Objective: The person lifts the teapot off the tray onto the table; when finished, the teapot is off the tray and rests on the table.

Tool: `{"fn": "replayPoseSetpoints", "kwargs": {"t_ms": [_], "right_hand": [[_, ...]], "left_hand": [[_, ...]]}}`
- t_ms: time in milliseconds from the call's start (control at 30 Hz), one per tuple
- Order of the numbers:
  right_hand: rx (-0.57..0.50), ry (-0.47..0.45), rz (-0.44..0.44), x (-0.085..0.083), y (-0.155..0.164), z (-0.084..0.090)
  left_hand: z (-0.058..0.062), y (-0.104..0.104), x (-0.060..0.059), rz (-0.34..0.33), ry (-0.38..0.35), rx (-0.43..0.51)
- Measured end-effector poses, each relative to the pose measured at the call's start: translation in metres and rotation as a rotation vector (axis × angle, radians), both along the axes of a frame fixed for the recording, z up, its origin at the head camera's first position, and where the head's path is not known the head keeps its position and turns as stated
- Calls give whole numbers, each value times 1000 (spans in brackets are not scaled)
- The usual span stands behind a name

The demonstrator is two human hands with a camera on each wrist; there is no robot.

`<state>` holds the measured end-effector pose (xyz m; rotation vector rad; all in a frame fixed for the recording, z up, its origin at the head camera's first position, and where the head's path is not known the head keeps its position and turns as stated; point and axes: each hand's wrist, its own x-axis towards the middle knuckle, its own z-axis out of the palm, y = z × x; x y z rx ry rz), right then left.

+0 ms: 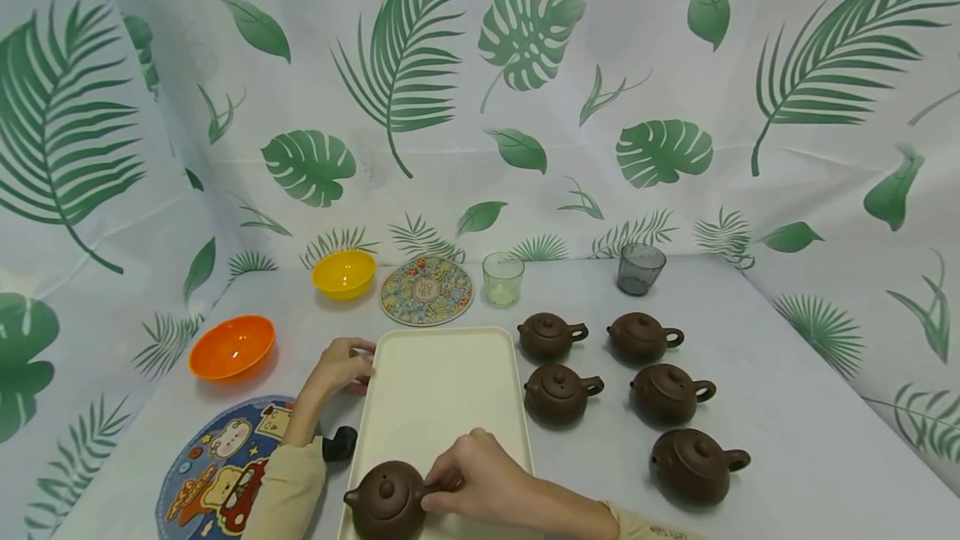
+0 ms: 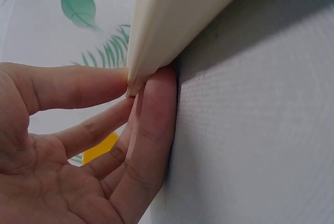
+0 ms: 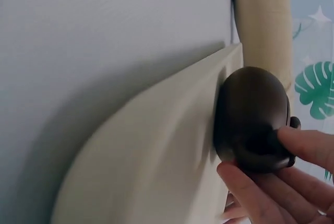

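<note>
A cream rectangular tray (image 1: 447, 390) lies lengthwise in front of me. At its far left side my left hand (image 1: 341, 372) pinches the rim; the left wrist view shows the thumb on the tray's edge (image 2: 156, 31) and a finger tucked under it. Over the tray's near left corner is a dark brown teapot (image 1: 386, 511), spout to the left. My right hand (image 1: 480, 473) grips it by the handle, and in the right wrist view the teapot's rounded body (image 3: 250, 104) sits right at the tray surface.
Several more brown teapots (image 1: 558, 394) stand right of the tray. Behind it are a patterned round mat (image 1: 427, 290), a yellow bowl (image 1: 344, 273), a greenish glass (image 1: 502, 279) and a grey glass (image 1: 641, 269). An orange bowl (image 1: 232, 348) and a blue cartoon mat (image 1: 202, 465) lie left.
</note>
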<state>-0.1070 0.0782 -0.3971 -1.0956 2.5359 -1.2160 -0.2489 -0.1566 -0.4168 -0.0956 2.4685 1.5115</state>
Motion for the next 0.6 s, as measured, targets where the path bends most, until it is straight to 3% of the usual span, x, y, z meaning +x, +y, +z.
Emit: {"fn": "replayPoseSetpoints", "kwargs": {"t_ms": [200, 367, 600], "right_hand": [[9, 9, -16, 1, -2, 3], [42, 76, 14, -1, 3, 3], [6, 79, 49, -3, 34, 14]], "left_hand": [[2, 0, 1, -4, 9, -6], [1, -1, 2, -9, 4, -6], [2, 0, 2, -5, 2, -3]]}}
